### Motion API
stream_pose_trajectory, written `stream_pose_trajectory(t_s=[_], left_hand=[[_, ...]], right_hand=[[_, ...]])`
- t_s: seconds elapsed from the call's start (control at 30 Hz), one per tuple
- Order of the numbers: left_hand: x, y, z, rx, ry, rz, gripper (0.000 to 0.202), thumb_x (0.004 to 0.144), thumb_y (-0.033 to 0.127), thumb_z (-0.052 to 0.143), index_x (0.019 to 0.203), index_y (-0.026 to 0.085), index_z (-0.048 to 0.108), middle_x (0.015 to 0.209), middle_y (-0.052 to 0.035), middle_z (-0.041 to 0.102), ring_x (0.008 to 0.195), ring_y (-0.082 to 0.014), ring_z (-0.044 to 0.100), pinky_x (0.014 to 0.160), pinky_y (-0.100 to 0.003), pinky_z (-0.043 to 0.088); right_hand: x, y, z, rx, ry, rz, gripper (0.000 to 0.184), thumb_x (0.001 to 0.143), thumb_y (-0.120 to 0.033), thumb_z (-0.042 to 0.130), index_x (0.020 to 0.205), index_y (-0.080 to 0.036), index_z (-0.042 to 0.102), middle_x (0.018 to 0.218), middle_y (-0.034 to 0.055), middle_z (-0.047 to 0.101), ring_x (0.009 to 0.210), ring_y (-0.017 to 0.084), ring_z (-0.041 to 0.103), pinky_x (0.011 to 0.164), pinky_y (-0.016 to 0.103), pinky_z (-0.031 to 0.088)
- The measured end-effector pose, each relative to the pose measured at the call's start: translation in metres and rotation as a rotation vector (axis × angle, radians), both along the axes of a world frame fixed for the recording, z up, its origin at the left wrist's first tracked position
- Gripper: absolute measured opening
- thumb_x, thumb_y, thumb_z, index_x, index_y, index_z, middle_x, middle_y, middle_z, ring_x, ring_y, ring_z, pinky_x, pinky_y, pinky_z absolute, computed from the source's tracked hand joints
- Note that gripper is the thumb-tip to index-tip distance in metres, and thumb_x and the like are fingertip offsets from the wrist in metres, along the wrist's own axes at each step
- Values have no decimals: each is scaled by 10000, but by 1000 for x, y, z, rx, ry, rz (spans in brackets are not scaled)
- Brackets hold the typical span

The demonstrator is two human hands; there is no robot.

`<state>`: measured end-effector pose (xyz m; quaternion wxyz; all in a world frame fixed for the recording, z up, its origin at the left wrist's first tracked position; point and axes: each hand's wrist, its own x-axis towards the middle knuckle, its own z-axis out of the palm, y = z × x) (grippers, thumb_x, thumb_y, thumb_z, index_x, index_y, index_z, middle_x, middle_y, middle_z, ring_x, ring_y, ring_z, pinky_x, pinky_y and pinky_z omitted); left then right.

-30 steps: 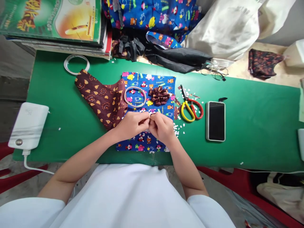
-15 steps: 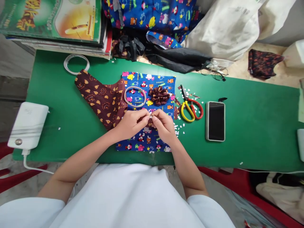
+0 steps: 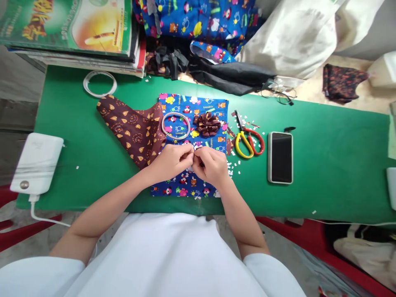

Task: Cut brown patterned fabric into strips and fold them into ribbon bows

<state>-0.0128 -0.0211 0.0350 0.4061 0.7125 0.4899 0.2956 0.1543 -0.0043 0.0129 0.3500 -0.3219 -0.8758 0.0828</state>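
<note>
My left hand (image 3: 173,161) and my right hand (image 3: 212,166) meet fingertip to fingertip over a blue cartoon-print cloth (image 3: 198,103) on the green table (image 3: 334,165). Both pinch a tiny piece between them that is too small to name. Just beyond the hands lie a white tape ring (image 3: 175,125) and a brown folded fabric flower (image 3: 208,123) on the blue cloth. A brown patterned cloth (image 3: 131,128) spreads to the left of my left hand. Small white scraps lie beside my right hand.
Red-and-yellow scissors (image 3: 247,138) and a phone (image 3: 280,157) lie to the right. A white power bank (image 3: 37,163) sits at the left edge, a white ring (image 3: 99,83) behind. Books (image 3: 71,29), fabric piles, a white bag (image 3: 297,37) and glasses (image 3: 278,93) line the back.
The hands have drawn slightly back toward me and closer together, fingers still working the same small piece. Nothing else on the table has moved.
</note>
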Motion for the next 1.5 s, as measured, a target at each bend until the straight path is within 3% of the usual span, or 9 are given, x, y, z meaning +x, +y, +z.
stream_pose_trajectory(t_s=[0.5,0.9,1.13,1.4,1.5], left_hand=[[0,0,2,-46,-3,-91,157,805,151,471,649,152,477,562,58,429,540,-58,391,537,-185,288],[-1,1,-2,46,7,-123,185,838,156,432,654,166,429,578,56,409,537,-65,373,544,-202,286],[-2,1,-1,126,-11,-127,172,878,168,400,732,168,491,654,25,517,599,-88,462,584,-204,344],[-2,3,2,97,-14,-28,188,887,196,407,713,175,476,604,43,483,554,-80,444,566,-198,343],[-2,2,4,68,-31,-12,194,897,212,400,720,175,473,603,47,487,540,-76,440,566,-197,348]], right_hand=[[3,-1,-5,236,-79,-54,277,771,-173,562,582,-231,368,452,-48,397,452,103,372,460,264,310],[-1,-1,-4,179,58,-35,212,751,-127,569,656,-231,410,476,-64,429,447,89,409,466,228,350],[-1,-4,4,-106,195,-56,159,753,-88,523,672,-213,465,500,-72,450,418,55,382,435,186,343],[0,-6,11,-556,255,-58,136,861,-188,483,731,-192,524,505,-60,513,408,60,417,436,194,335],[1,-6,11,-659,290,-46,138,880,-228,473,757,-192,524,523,-51,529,426,72,452,453,205,349]])
